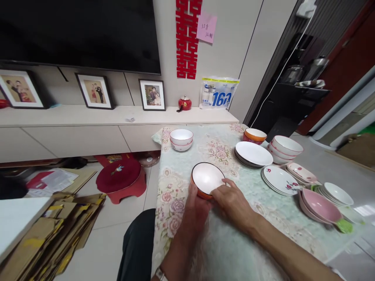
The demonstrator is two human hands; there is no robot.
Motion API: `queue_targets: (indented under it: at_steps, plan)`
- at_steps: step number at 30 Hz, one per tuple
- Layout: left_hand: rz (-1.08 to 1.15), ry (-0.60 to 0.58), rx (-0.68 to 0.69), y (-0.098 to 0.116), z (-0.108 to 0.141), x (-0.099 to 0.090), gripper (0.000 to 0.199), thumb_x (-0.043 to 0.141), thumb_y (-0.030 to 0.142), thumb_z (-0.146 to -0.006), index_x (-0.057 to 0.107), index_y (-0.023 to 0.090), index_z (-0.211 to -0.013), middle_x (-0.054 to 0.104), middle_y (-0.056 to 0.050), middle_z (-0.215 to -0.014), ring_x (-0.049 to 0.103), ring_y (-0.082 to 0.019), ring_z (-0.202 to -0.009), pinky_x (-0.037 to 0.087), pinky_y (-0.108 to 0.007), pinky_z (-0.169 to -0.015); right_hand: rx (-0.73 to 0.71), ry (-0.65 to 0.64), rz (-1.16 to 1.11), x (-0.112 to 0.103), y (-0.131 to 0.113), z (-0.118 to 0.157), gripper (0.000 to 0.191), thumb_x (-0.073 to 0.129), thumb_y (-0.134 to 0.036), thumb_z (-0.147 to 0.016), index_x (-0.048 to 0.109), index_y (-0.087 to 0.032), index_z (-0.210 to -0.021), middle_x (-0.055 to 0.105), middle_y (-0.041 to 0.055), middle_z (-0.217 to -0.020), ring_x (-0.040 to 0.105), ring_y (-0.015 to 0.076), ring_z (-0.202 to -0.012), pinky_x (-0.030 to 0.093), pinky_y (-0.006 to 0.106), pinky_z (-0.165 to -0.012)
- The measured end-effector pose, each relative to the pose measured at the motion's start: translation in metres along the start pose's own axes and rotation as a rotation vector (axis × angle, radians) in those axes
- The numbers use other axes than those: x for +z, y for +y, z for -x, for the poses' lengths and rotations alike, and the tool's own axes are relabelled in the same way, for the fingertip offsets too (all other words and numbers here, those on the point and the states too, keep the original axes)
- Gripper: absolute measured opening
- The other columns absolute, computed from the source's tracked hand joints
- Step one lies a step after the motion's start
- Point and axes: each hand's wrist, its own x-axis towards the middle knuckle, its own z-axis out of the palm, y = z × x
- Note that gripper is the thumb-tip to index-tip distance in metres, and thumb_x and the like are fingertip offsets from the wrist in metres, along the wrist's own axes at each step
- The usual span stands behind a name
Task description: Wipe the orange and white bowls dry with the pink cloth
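Light is soft and fairly bright, with white glare on the floor (362, 211) at right. Wide-angle distortion slants the outer edges; the near cloth (231, 249) blurs, while the bowl (208, 177) looks sharper.

Left grip (197, 207): bare hand. Left forearm (181, 242) bare down to wrist. Wrist carries a silver-coloured band (160, 274), metallic, shiny; watch or bracelet, cannot tell. Right grip (231, 200): bare hand, slender fingers; right forearm (274, 234) bare, long, widening toward elbow. Leg (137, 244): dark trouser cloth, near-black with greenish cast, plain, rounded outline at knee.
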Motion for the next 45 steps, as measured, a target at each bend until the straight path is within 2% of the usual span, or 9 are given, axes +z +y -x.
queue_targets:
  at_steps: [3, 8, 11, 15, 20, 23, 32, 39, 45]
  plan:
    - [-0.064, -0.029, 0.026, -0.001, 0.009, 0.000, 0.079, 0.070, 0.042, -0.083, 0.035, 0.026, -0.151, 0.056, -0.015, -0.141, 0.054, -0.036, -0.128, 0.047, -0.052, -0.100, -0.006, 0.067, -0.050, 0.001, -0.013, 0.021, 0.025, 0.044, -0.001, -0.089, 0.063, -0.019, -0.090, 0.069, 0.0029, -0.080, 0.064, 0.0171, -0.080, 0.033, 0.045, -0.108]
    - [-0.106, -0.016, 0.032, 0.000, 0.017, 0.002, 0.074, 0.068, 0.038, -0.084, 0.036, 0.029, -0.149, 0.054, -0.014, -0.143, 0.057, -0.036, -0.124, 0.051, -0.054, -0.097, 0.150, 0.146, -0.150, -0.011, -0.002, 0.061, 0.041, 0.056, -0.023, -0.093, 0.053, -0.022, -0.133, 0.057, 0.0142, -0.136, 0.047, 0.0311, -0.130, 0.035, 0.053, -0.107]
    - [-0.145, 0.011, 0.050, 0.002, 0.015, 0.003, 0.074, 0.070, 0.036, -0.081, 0.038, 0.031, -0.148, 0.050, -0.012, -0.147, 0.056, -0.036, -0.124, 0.053, -0.054, -0.094, 0.282, 0.024, -0.168, -0.005, 0.010, 0.091, 0.051, 0.061, -0.022, -0.086, 0.054, -0.024, -0.137, 0.051, 0.0157, -0.139, 0.049, 0.0330, -0.126, 0.045, 0.048, -0.099]
    - [-0.244, 0.018, 0.091, 0.001, 0.011, 0.005, 0.080, 0.075, 0.035, -0.076, 0.039, 0.028, -0.147, 0.049, -0.013, -0.147, 0.053, -0.036, -0.126, 0.054, -0.052, -0.092, 0.351, -0.110, -0.201, 0.002, 0.013, 0.110, 0.056, 0.051, -0.003, -0.078, 0.062, -0.025, -0.128, 0.059, 0.0089, -0.103, 0.061, 0.0229, -0.093, 0.051, 0.034, -0.079]
    - [-0.306, -0.007, 0.076, -0.002, 0.012, 0.003, 0.082, 0.077, 0.037, -0.074, 0.040, 0.029, -0.146, 0.052, -0.013, -0.145, 0.056, -0.037, -0.123, 0.057, -0.050, -0.088, 0.333, 0.137, -0.283, -0.026, 0.005, 0.089, 0.039, 0.045, -0.013, -0.093, 0.061, -0.025, -0.127, 0.055, 0.0055, -0.090, 0.059, 0.0205, -0.084, 0.050, 0.031, -0.073]
    - [-0.339, -0.086, 0.043, -0.002, 0.014, 0.004, 0.074, 0.072, 0.038, -0.079, 0.042, 0.029, -0.146, 0.054, -0.012, -0.144, 0.056, -0.036, -0.125, 0.057, -0.048, -0.089, 0.238, 0.119, -0.260, -0.039, -0.003, 0.061, 0.036, 0.046, -0.016, -0.096, 0.060, -0.025, -0.128, 0.058, 0.0070, -0.094, 0.058, 0.0216, -0.088, 0.049, 0.032, -0.075]
    - [-0.419, -0.164, 0.037, -0.003, 0.014, 0.005, 0.066, 0.070, 0.033, -0.082, 0.046, 0.027, -0.143, 0.048, -0.008, -0.151, 0.046, -0.032, -0.138, 0.047, -0.044, -0.105, 0.035, 0.044, 0.103, 0.006, 0.010, -0.006, 0.017, 0.049, -0.018, -0.098, 0.065, -0.015, -0.104, 0.061, 0.0124, -0.114, 0.053, 0.0246, -0.106, 0.047, 0.035, -0.089]
    - [-0.539, -0.026, 0.183, -0.010, 0.008, -0.006, 0.073, 0.074, 0.031, -0.075, 0.045, 0.023, -0.142, 0.053, -0.011, -0.146, 0.047, -0.032, -0.137, 0.037, -0.045, -0.114, 0.188, -0.073, -0.188, 0.014, 0.008, -0.001, 0.009, 0.057, -0.014, -0.087, 0.065, -0.016, -0.089, 0.064, 0.0076, -0.096, 0.058, 0.0201, -0.086, 0.046, 0.029, -0.074]
    - [-0.694, -0.037, 0.286, -0.010, 0.003, -0.018, 0.070, 0.073, 0.036, -0.079, 0.046, 0.024, -0.143, 0.048, -0.009, -0.151, 0.041, -0.028, -0.141, 0.031, -0.040, -0.117, 0.196, 0.057, -0.967, 0.004, -0.010, 0.006, 0.040, 0.048, -0.006, -0.077, 0.061, -0.021, -0.112, 0.064, 0.0015, -0.104, 0.058, 0.0172, -0.096, 0.045, 0.028, -0.088]
